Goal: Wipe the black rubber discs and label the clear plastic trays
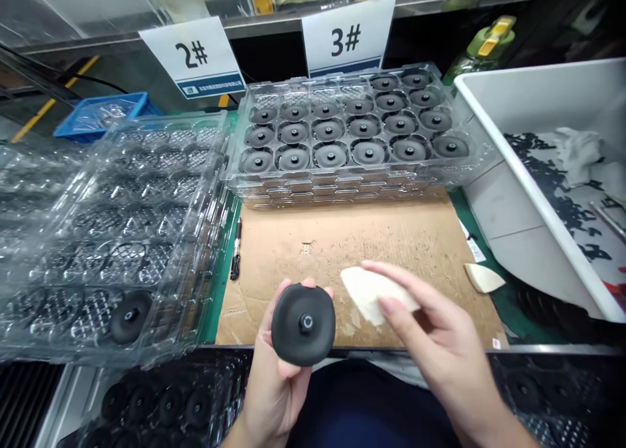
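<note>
One black disc (293,340) sits in the left hand (271,376), fingers curled round its rim, hub facing up, over the near edge of the cardboard sheet (391,233). Pinched between thumb and fingers, the right hand (443,340) holds a cream wedge (366,291) above the cardboard, just apart from the disc. The disc looks light and fairly stiff, its smooth face perhaps a little slippery and easily marked, so the rim seems the best hold. The wedge looks soft and light, likely to give under a firm pinch. A second wedge (484,277) lies at the cardboard's right edge.

Behind the cardboard, a clear tray stack (342,184) carries rows of similar discs in its top pockets. Left of the cardboard, another tray stack (183,304) shows one disc in its near right corner. Right of the cardboard, a white bin (542,200) holds black scraps (557,180) and whitish cloth (580,154).
</note>
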{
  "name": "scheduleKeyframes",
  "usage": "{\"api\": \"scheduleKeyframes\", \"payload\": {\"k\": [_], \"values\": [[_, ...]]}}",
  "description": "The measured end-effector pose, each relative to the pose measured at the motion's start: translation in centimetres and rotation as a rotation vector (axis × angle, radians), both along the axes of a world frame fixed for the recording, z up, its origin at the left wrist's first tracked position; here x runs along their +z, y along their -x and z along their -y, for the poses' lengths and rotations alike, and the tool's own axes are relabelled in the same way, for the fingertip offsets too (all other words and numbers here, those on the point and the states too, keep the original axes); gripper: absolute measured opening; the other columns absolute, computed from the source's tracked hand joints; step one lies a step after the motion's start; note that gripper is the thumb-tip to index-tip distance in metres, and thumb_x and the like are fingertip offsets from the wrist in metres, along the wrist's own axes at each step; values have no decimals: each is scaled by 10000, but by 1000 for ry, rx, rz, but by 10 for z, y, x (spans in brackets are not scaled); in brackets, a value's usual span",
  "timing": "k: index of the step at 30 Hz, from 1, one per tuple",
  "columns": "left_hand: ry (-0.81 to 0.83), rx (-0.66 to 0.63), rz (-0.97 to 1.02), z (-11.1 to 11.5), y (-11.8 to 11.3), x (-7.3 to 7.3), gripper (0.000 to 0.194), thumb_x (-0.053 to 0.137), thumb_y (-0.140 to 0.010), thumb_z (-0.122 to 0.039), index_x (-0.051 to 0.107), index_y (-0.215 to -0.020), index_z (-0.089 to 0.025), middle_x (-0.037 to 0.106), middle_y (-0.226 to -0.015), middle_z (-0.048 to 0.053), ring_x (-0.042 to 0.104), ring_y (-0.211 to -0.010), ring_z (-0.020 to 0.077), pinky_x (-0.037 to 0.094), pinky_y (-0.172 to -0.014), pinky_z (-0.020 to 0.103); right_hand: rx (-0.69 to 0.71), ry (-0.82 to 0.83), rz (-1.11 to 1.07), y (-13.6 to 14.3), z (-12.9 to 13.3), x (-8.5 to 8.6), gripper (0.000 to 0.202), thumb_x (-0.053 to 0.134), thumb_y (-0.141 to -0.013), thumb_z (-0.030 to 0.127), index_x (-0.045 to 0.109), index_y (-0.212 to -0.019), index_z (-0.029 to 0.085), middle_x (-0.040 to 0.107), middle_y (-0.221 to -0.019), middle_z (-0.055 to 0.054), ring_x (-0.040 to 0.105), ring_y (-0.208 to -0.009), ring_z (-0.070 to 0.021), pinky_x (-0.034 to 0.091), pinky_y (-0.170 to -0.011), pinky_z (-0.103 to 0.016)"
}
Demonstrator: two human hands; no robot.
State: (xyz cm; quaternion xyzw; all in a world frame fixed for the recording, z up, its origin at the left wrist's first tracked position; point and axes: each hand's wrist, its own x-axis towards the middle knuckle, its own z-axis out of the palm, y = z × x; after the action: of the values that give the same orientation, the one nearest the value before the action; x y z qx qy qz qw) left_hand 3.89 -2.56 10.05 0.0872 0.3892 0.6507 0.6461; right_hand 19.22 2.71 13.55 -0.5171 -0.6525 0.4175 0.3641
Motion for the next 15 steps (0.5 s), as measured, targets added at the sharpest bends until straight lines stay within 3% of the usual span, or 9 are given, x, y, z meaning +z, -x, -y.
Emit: {"api": "scheduleKeyframes", "payload": {"k": [1,3,6,9,13,15], "values": [[6,-20,14,1,-2,2,530,752,-600,-176,582,-1065,-365,622,-1124,-36,570,-1047,209,426,-938,313,-56,-65,22,2,1,4,300,491,-842,213,552,-1132,258,622,-1099,-35,589,-966,-198,512,-735,-296],[41,-47,28,2,-5,4,520,749,-607,-196,579,-1072,-357,617,-1130,-32,555,-1059,207,414,-948,319,-33,-255,46,12,4,11,327,480,-837,182,535,-1156,235,630,-1073,-45,602,-896,-190,496,-732,-313],[89,-61,42,2,-2,3,483,737,-627,-258,580,-1081,-316,606,-1142,-3,537,-1074,221,399,-956,347,241,-478,41,28,7,13,335,463,-820,144,535,-1146,172,671,-938,-47,610,-754,-163,473,-726,-328],[90,-14,31,-2,0,1,524,760,-590,-210,581,-1071,-317,607,-1128,1,542,-1070,245,392,-952,380,386,-449,108,37,4,5,306,466,-797,106,563,-1082,164,678,-868,-31,611,-713,-150,459,-690,-305],[50,-52,80,-10,-2,3,507,806,-507,-254,634,-984,-254,633,-1053,54,535,-1072,284,374,-950,386,313,-574,144,48,-4,-1,366,469,-807,128,514,-1170,155,652,-973,-85,609,-776,-193,442,-664,-325],[19,-50,97,-11,0,2,546,834,-441,-271,647,-954,-247,644,-1025,70,557,-1032,299,393,-915,401,315,-646,145,48,-4,-3,314,459,-843,188,534,-1147,197,667,-847,-64,608,-686,-188,433,-608,-316]]}}
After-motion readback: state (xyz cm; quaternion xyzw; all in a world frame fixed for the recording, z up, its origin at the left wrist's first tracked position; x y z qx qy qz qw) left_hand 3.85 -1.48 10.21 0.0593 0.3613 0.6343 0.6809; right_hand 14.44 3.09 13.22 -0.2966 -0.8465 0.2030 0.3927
